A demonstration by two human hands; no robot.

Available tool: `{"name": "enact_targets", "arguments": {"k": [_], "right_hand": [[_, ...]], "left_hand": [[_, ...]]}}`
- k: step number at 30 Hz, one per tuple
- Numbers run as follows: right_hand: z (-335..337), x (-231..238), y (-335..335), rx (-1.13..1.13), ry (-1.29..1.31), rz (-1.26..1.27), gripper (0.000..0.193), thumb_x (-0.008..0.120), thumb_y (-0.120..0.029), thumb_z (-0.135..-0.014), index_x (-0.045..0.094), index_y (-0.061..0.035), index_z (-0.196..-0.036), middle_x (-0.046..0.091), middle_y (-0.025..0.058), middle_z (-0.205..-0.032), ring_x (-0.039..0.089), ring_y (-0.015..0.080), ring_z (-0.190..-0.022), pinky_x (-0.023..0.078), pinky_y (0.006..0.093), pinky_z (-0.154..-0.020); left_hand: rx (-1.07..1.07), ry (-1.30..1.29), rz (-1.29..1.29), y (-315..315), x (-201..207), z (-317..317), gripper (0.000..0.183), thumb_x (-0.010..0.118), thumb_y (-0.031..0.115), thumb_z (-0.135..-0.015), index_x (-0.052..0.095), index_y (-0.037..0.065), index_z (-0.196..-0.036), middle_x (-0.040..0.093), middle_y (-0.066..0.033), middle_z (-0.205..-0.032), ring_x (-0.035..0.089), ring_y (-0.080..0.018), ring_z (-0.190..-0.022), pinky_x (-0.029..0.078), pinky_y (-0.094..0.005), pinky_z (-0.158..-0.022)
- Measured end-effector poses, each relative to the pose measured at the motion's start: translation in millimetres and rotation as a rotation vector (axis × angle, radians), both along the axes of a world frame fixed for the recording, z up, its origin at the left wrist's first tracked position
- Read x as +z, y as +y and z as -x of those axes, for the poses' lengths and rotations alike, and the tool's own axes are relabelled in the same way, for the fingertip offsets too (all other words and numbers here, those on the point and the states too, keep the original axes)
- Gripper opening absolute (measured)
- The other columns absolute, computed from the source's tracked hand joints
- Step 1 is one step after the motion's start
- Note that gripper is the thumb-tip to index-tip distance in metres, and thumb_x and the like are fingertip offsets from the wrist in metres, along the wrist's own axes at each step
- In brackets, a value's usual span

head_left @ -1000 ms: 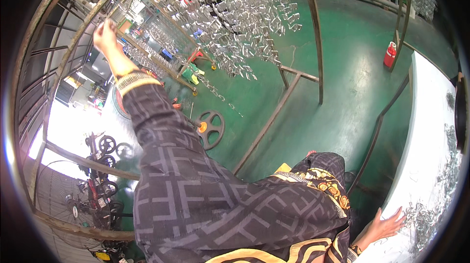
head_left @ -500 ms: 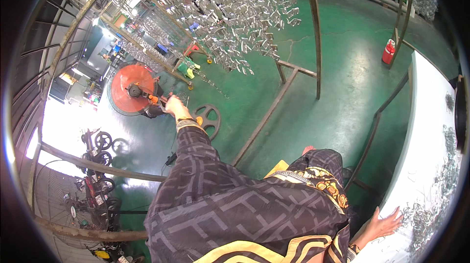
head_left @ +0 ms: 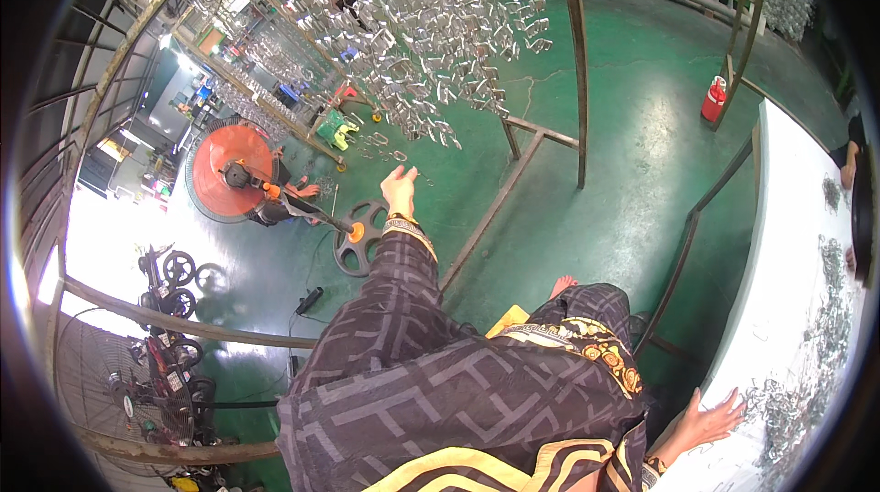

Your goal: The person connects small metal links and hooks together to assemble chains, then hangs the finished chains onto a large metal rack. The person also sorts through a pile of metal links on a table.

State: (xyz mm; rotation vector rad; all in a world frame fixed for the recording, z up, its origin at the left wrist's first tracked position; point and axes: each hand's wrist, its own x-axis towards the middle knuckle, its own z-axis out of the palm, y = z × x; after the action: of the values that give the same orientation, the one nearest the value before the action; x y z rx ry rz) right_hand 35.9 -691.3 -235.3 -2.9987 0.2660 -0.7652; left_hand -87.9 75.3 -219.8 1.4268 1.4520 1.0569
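Observation:
My left hand (head_left: 399, 190) is stretched forward past the pole of an orange-bladed standing fan (head_left: 227, 162). Its fingers look slightly apart, holding nothing I can make out. Just beyond the fingertips is a strand of small metal links (head_left: 378, 146); the hand partly covers it, and I cannot tell whether they touch. The fan stands on a dark spoked base (head_left: 353, 263) with an orange collar. My right hand (head_left: 708, 423) rests on a white tabletop (head_left: 733, 345), fingers spread, beside a heap of small thin metal pieces (head_left: 807, 382).
Rows of shiny metal parts (head_left: 431, 34) hang ahead. Metal rails (head_left: 495, 203) and a post (head_left: 576, 80) stand on the green floor. A red fire extinguisher (head_left: 714, 99) is at the right. Another person's hand (head_left: 309, 191) shows behind the fan. Motorbikes (head_left: 179, 345) stand at the left.
My left hand has come away from the fan pole and moved right, beside the strand of links. My right hand stays on the white tabletop. The view has shifted slightly.

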Motion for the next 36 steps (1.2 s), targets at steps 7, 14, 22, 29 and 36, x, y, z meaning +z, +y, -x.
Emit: {"name": "enact_targets", "arguments": {"k": [7,14,22,29,36], "right_hand": [[1.0,1.4,-0.2,-0.013,0.012,-0.006,0.083,0.075,-0.047,-0.076,0.038,-0.0257,-0.147,0.027,0.0131,-0.156,0.019,0.0416,-0.144,0.018,0.0651,-0.111],[1.2,2.4,2.3,-0.026,0.044,-0.023,0.082,0.076,-0.043,-0.076,0.039,-0.0258,-0.146,0.028,0.0131,-0.156,0.020,0.0413,-0.144,0.019,0.0634,-0.111],[1.0,4.5,3.2,-0.010,0.027,-0.040,0.081,0.076,-0.042,-0.076,0.039,-0.0258,-0.146,0.028,0.0127,-0.156,0.020,0.0408,-0.144,0.019,0.0632,-0.112],[1.8,5.4,4.3,-0.030,0.048,-0.032,0.082,0.076,-0.043,-0.076,0.039,-0.0252,-0.146,0.028,0.0131,-0.156,0.020,0.0408,-0.144,0.019,0.0632,-0.112],[2.9,9.5,8.2,-0.023,0.039,-0.042,0.081,0.076,-0.044,-0.076,0.039,-0.0246,-0.146,0.029,0.0136,-0.156,0.020,0.0411,-0.144,0.019,0.0627,-0.112]], "left_hand": [[0.003,-0.082,-0.090,-42.3,8.4,-24.0,0.027,0.078,0.005,-0.078,0.071,-0.003,-0.102,0.072,-0.0065,-0.094,0.064,-0.0145,-0.084,0.051,-0.0288,-0.080],[0.134,-0.029,-0.235,-56.5,5.9,-14.5,0.017,0.074,0.006,-0.082,0.074,0.000,-0.097,0.073,-0.0072,-0.086,0.067,-0.0115,-0.077,0.052,-0.0256,-0.073],[0.129,-0.249,-0.231,-56.3,-3.5,-11.1,0.016,0.072,0.000,-0.082,0.072,-0.003,-0.098,0.072,-0.0072,-0.089,0.065,-0.0119,-0.079,0.052,-0.0254,-0.074],[0.131,-0.341,-0.183,-67.4,-0.8,-14.7,0.018,0.072,-0.001,-0.081,0.071,-0.005,-0.098,0.072,-0.0083,-0.091,0.065,-0.0132,-0.080,0.052,-0.0259,-0.076],[0.179,-0.142,-0.225,-71.5,-2.8,-9.4,0.019,0.073,0.005,-0.081,0.073,-0.002,-0.099,0.074,-0.0089,-0.090,0.067,-0.0136,-0.080,0.053,-0.0283,-0.075]]}}
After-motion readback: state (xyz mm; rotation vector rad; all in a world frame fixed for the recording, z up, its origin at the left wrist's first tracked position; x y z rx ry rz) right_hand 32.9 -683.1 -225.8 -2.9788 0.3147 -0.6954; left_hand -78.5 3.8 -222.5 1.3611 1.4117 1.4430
